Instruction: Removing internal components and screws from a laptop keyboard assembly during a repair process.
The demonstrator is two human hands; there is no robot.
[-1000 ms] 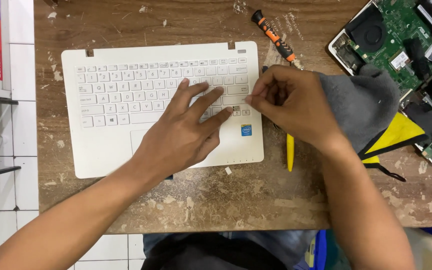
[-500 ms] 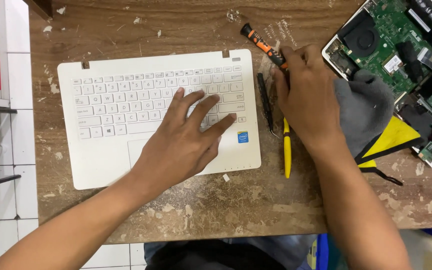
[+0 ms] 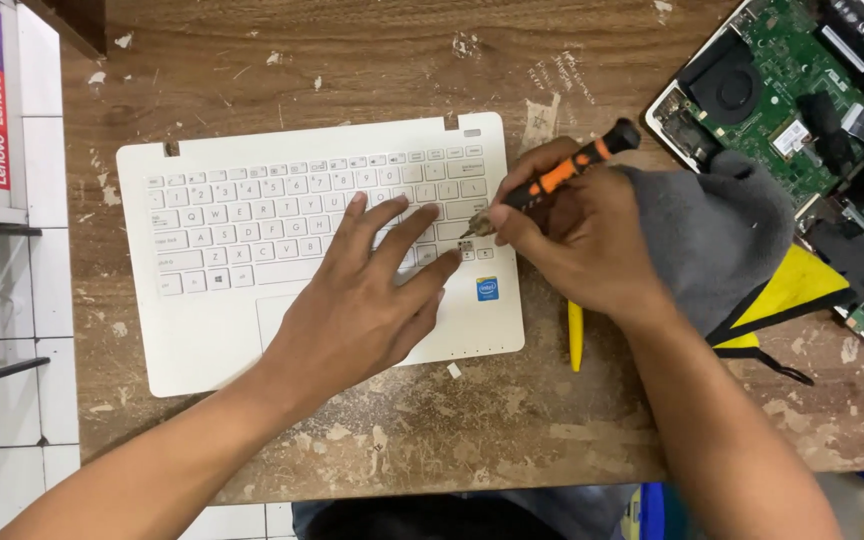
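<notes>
The left hand (image 3: 362,300) lies flat, fingers spread, on a white laptop keyboard deck (image 3: 252,250); beside it, the right hand (image 3: 582,240) grips an orange-and-black screwdriver (image 3: 552,180), tip touching the keys.

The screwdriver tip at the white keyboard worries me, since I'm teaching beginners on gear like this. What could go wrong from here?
1. The screwdriver tip sits at a key near the lower right corner of the keyboard; a slip could gouge the white plastic or pop a key.
2. The left hand lies flat close beside the tip, so a slip might jab its fingers.
3. The right hand works close to the grey cloth and open circuit board; an elbow shift could perhaps drag them.
</notes>
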